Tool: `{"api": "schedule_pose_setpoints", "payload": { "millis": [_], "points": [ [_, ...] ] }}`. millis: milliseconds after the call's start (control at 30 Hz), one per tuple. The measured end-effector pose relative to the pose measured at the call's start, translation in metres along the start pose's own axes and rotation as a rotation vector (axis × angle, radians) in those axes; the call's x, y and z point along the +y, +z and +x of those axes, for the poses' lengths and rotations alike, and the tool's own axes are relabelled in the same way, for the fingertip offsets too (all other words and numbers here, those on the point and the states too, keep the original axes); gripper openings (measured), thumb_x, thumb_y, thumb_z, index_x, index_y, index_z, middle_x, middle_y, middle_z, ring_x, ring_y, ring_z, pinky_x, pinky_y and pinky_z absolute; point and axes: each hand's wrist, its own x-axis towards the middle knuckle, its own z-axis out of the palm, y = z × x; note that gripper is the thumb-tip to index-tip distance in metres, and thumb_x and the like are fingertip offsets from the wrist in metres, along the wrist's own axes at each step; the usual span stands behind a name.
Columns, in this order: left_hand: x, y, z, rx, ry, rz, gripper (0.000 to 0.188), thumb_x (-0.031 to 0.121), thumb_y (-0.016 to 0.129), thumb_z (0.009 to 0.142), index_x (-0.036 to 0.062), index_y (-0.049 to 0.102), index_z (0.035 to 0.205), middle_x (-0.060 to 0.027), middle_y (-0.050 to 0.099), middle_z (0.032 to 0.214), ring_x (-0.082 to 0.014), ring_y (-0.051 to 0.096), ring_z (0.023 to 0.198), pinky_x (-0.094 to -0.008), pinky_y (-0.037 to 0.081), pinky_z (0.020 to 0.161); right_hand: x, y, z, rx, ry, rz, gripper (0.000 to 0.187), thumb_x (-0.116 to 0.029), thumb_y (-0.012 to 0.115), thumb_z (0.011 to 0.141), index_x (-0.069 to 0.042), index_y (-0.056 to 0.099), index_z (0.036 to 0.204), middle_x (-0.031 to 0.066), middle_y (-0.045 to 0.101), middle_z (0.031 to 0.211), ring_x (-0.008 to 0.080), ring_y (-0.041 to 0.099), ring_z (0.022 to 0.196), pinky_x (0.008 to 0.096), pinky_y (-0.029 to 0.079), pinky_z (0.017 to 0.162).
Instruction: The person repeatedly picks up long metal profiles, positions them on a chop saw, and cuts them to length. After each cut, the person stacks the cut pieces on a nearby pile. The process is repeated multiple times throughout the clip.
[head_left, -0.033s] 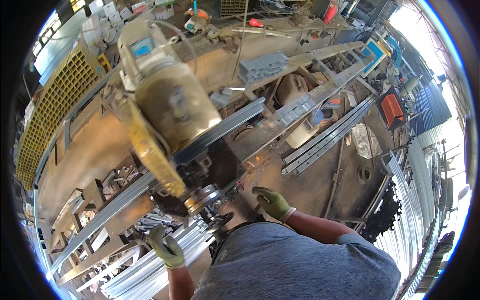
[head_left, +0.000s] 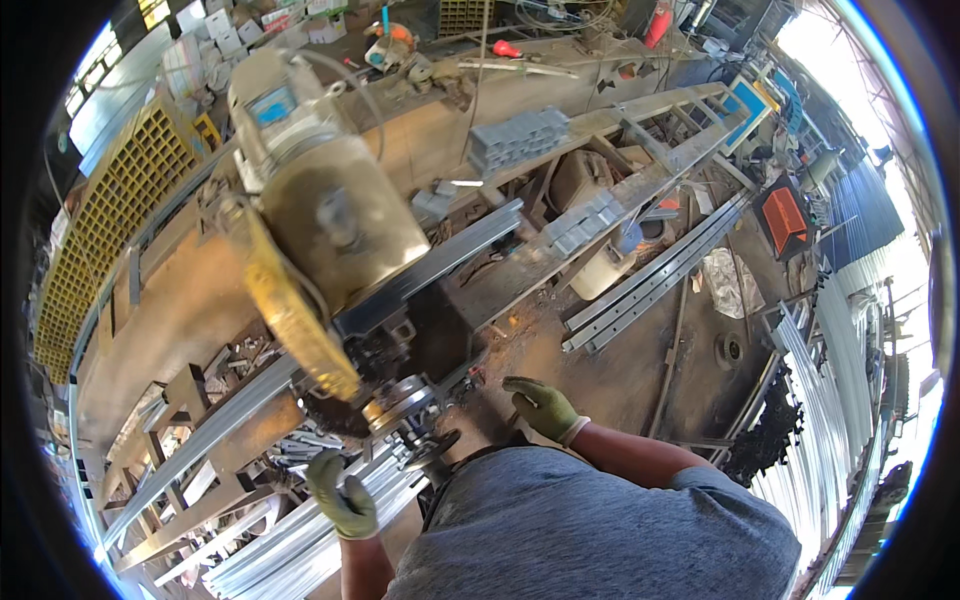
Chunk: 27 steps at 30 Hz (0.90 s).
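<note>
My left hand (head_left: 342, 495), in a greenish work glove, hangs over loose metal pieces, fingers apart and holding nothing. My right hand (head_left: 545, 410), gloved alike, is held out with fingers extended beside the machine, and nothing shows in it. Between and beyond my hands stands a cut-off saw with a beige motor housing (head_left: 335, 210) and a yellow blade guard (head_left: 295, 325). A round metal clamp part (head_left: 405, 400) sits at its near end. Long grey metal profiles (head_left: 455, 255) run under the saw head; the blade itself is hidden.
Stacked short grey tube pieces (head_left: 518, 138) and another group (head_left: 585, 222) lie on the bench beyond. Punched steel bars (head_left: 650, 270) rest at right, near an orange-and-black box (head_left: 783, 220). A yellow grating (head_left: 115, 210) leans at left. Long bright bars (head_left: 310, 535) lie near my left hand.
The saw and bench sit slightly farther left in the picture. My left hand has shifted a little to the right; my right hand stays nearly the same.
</note>
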Motion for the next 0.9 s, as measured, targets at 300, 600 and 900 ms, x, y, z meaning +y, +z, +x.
{"api": "schedule_pose_setpoints", "payload": {
  "millis": [300, 600, 900],
  "points": [
    [0.078, 0.277, 0.134, -0.361, 0.046, 0.185, 0.058, 0.023, 0.089, 0.111, 0.0040, 0.074, 0.163, -0.0225, 0.068, 0.178, -0.0493, 0.062, 0.167, -0.0632, 0.053, 0.138, 0.116, -0.141, -0.009, 0.076, 0.138, 0.065, 0.038, -0.013, 0.075, 0.121, -0.008, 0.084, 0.157, 0.0179, 0.084, 0.165, 0.0364, 0.083, 0.148, 0.0450, 0.064, 0.126],
    [-0.032, 0.462, 0.213, -0.635, -0.156, 0.593, 0.099, 0.050, 0.101, 0.099, 0.0109, 0.064, 0.182, -0.0214, 0.061, 0.188, -0.0498, 0.054, 0.174, -0.0608, 0.043, 0.146, 0.202, -0.192, -0.029, 0.407, 0.563, 0.396, 0.040, -0.017, 0.076, 0.123, -0.007, 0.085, 0.161, 0.0062, 0.092, 0.141, 0.0127, 0.081, 0.123, 0.0317, 0.064, 0.110],
    [-0.034, 0.491, 0.243, -0.700, -0.156, 0.522, 0.091, 0.047, 0.107, 0.088, 0.0124, 0.075, 0.166, -0.0170, 0.071, 0.160, -0.0494, 0.063, 0.154, -0.0659, 0.053, 0.127, 0.255, -0.298, 0.036, 0.746, 0.615, 0.246, 0.040, -0.021, 0.079, 0.124, -0.005, 0.086, 0.160, 0.0084, 0.091, 0.137, 0.0142, 0.081, 0.121, 0.0336, 0.065, 0.108]
  ]
}}
